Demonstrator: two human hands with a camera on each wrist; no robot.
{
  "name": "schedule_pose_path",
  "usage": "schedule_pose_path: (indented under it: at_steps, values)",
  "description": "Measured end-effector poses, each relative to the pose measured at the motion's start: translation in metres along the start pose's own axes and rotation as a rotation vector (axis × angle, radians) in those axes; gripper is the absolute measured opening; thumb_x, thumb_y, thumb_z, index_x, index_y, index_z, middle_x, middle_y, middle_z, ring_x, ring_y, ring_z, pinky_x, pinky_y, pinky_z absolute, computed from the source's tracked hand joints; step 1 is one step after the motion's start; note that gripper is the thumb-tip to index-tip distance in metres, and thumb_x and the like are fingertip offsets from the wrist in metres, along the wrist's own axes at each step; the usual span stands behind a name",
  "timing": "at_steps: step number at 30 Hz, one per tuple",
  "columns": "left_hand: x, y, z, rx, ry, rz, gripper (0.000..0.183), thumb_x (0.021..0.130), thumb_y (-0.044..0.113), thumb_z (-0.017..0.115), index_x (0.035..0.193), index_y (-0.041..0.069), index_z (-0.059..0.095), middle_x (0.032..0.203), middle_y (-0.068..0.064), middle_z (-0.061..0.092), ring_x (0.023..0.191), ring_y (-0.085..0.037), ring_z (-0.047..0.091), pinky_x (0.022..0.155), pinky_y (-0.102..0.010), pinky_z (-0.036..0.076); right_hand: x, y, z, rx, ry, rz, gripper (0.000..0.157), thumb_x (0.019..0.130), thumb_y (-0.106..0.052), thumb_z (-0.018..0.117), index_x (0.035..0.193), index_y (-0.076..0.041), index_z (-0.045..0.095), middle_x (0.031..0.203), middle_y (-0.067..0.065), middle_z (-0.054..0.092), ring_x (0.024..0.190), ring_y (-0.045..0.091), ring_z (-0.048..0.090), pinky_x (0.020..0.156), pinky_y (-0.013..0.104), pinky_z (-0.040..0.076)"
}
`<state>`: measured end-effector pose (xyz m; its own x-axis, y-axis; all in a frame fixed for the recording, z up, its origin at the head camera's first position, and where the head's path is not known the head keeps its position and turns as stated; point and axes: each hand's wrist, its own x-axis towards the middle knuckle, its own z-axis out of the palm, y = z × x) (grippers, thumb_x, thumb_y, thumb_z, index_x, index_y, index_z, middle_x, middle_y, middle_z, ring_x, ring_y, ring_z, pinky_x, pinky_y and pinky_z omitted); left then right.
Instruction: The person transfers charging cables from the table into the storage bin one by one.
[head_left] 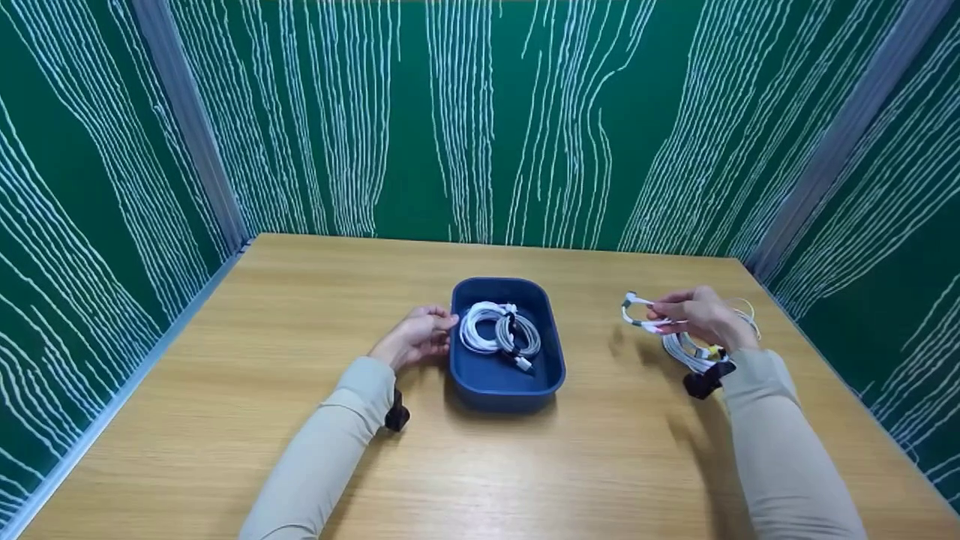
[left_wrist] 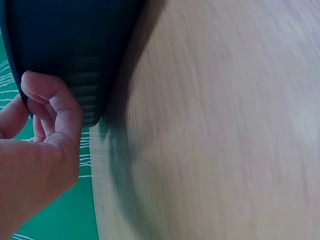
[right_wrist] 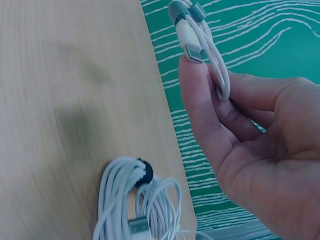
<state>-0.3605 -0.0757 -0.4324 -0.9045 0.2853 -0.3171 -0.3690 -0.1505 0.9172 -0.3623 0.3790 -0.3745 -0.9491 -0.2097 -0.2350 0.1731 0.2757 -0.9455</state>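
Note:
A dark blue plastic bin (head_left: 508,397) stands in the middle of the table, with two coiled white cables (head_left: 474,346) lying inside it, overlapping. My left hand (head_left: 416,337) pinches the bin's left rim, thumb and curled fingers on either side of the wall in the left wrist view. Off to the right, my right hand (head_left: 697,313) holds a small looped white USB cable (right_wrist: 220,82) between thumb and fingers, above the table. Green bands wrap this cable, and its metal plug shows by a fingertip in the right wrist view. Beneath that hand lie more coiled white cables (right_wrist: 116,192), partly hidden by the wrist.
The wooden table (head_left: 300,300) carries the bin and the coils. Green panels (head_left: 409,150) with white wavy lines enclose its back and sides, joined by grey posts (head_left: 187,112). A black strap (right_wrist: 146,172) ties one coil on the table.

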Motion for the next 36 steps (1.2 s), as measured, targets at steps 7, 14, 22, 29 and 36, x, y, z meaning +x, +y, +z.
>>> schedule_pose_path:
  at_steps: [7, 14, 22, 29, 36]
  values:
    - [-0.001, 0.000, 0.002, -0.008, 0.014, -0.004, 0.013, 0.095, 0.006, 0.057, 0.088, 0.012, 0.048, 0.075, 0.001, 0.053, 0.063, -0.013, 0.048, 0.058, -0.024, 0.043, 0.008, -0.007, 0.010, -0.048, 0.016, 0.023, 0.043, 0.097, -0.005, 0.053, 0.133, 0.016, 0.041, 0.089, 0.002, 0.072, 0.081, 0.010, 0.069, 0.077, 0.026, 0.058]
    - [0.000, 0.000, 0.000, -0.010, 0.022, -0.006, 0.013, 0.095, 0.005, 0.057, 0.087, 0.012, 0.048, 0.075, 0.001, 0.053, 0.062, -0.013, 0.048, 0.058, -0.024, 0.043, 0.014, -0.015, 0.023, -0.068, -0.006, 0.015, 0.044, 0.098, -0.004, 0.052, 0.133, 0.018, 0.039, 0.091, 0.003, 0.071, 0.082, 0.011, 0.069, 0.079, 0.027, 0.058]
    - [-0.001, 0.001, 0.001, 0.003, -0.002, -0.006, 0.012, 0.098, 0.005, 0.052, 0.089, 0.012, 0.047, 0.075, 0.001, 0.052, 0.062, -0.013, 0.049, 0.059, -0.024, 0.043, 0.019, -0.026, 0.035, -0.071, -0.002, 0.008, 0.043, 0.097, -0.004, 0.054, 0.132, 0.016, 0.041, 0.093, 0.007, 0.072, 0.081, 0.013, 0.069, 0.079, 0.028, 0.059]
    - [0.000, -0.001, 0.001, 0.002, -0.011, -0.004, 0.013, 0.098, 0.006, 0.052, 0.088, 0.012, 0.046, 0.074, 0.002, 0.051, 0.061, -0.012, 0.049, 0.057, -0.023, 0.043, 0.024, -0.032, 0.049, -0.049, -0.011, -0.019, 0.040, 0.097, -0.001, 0.052, 0.130, 0.018, 0.042, 0.087, 0.005, 0.071, 0.078, 0.013, 0.069, 0.076, 0.028, 0.059]
    - [0.000, 0.000, 0.002, 0.000, -0.015, 0.004, 0.013, 0.097, 0.006, 0.052, 0.088, 0.011, 0.046, 0.075, 0.001, 0.050, 0.061, -0.011, 0.049, 0.056, -0.023, 0.043, 0.030, -0.040, 0.058, -0.062, -0.015, -0.016, 0.039, 0.097, -0.003, 0.053, 0.131, 0.015, 0.045, 0.093, 0.009, 0.070, 0.080, 0.014, 0.070, 0.079, 0.031, 0.059]
